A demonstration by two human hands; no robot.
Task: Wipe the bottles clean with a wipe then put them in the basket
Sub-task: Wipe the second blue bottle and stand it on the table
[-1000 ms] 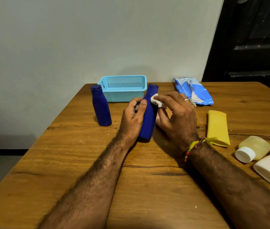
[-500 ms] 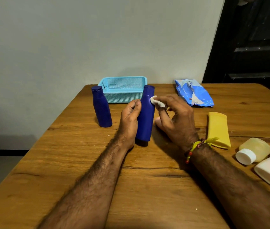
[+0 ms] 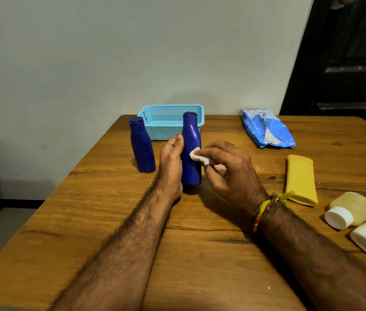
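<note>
Left hand [image 3: 171, 160] fingers grip the upright blue bottle [image 3: 191, 151]; right hand [image 3: 229, 167] fingers pinch the wipe [image 3: 196, 154] against it. Basket [image 3: 171, 118] holds nothing visible; wiping is under way.

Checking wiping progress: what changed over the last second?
The right hand slid the wipe from the neck down to the middle of the held blue bottle. The left hand still grips it upright; the second blue bottle and basket stayed put.

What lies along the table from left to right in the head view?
Free blue bottle → left hand → held blue bottle → white wipe → right hand → yellow tube → clear bottle.
</note>
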